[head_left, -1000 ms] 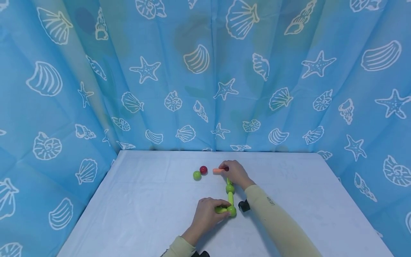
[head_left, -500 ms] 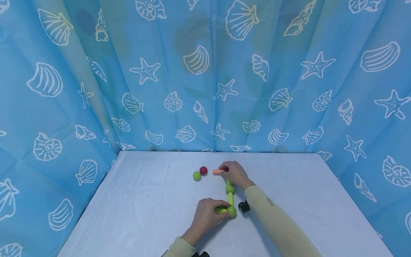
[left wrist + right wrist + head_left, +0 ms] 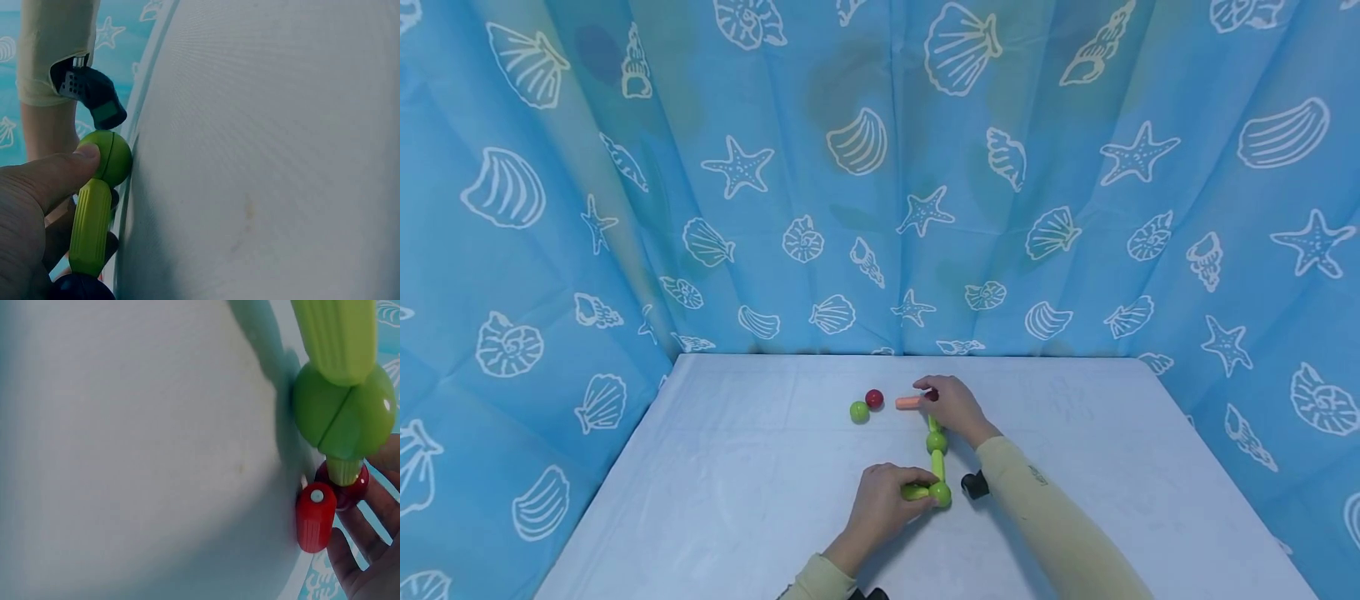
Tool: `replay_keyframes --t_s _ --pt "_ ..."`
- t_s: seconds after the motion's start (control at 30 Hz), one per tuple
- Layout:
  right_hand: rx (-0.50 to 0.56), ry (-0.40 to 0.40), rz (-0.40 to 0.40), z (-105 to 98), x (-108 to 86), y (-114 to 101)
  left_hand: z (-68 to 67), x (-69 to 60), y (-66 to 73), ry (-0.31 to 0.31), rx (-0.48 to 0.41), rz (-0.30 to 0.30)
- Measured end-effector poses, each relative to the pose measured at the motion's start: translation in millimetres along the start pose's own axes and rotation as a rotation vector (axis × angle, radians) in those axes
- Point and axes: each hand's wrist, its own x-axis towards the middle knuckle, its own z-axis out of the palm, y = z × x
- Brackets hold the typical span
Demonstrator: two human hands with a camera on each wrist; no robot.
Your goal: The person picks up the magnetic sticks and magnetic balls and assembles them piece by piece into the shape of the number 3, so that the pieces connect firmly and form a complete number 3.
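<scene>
My left hand (image 3: 882, 504) pinches the near green ball (image 3: 940, 494); in the left wrist view the thumb lies on that green ball (image 3: 114, 159), with a ribbed green rod (image 3: 89, 228) below it and a dark ball (image 3: 82, 289) at the rod's end. A light green rod (image 3: 937, 465) joins the near ball to another green ball (image 3: 936, 442). My right hand (image 3: 958, 410) has its fingers round a dark red ball (image 3: 355, 487), partly hidden behind a green ball (image 3: 344, 412). Beside it a red rod (image 3: 315, 519) shows a white tip; from above, its orange-looking end (image 3: 907, 403) sticks out leftward.
A loose red ball (image 3: 874, 399) and a loose green ball (image 3: 859, 412) sit close together left of the orange-looking rod. The white-covered table (image 3: 737, 467) ends at a blue shell-patterned curtain (image 3: 865, 217). Black wrist devices show by both forearms.
My right fingers have lifted and spread slightly, showing more of the dark red ball. My left hand has stayed on the near green ball.
</scene>
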Motion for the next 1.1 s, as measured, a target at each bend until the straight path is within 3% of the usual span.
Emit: replay_keyframes --t_s 0.33,0.73,1.1 --pt "-0.036 0.014 0.044 -10 -6.2 16 -1.3 0.0 0.3 -0.014 -0.004 -0.007" --pt "0.065 0.015 0.053 -9 -6.1 29 1.2 1.8 -0.8 -0.020 0.002 -0.022" --pt "0.079 0.014 0.062 -11 -7.3 29 -0.2 1.5 -1.7 -0.025 -0.017 -0.008"
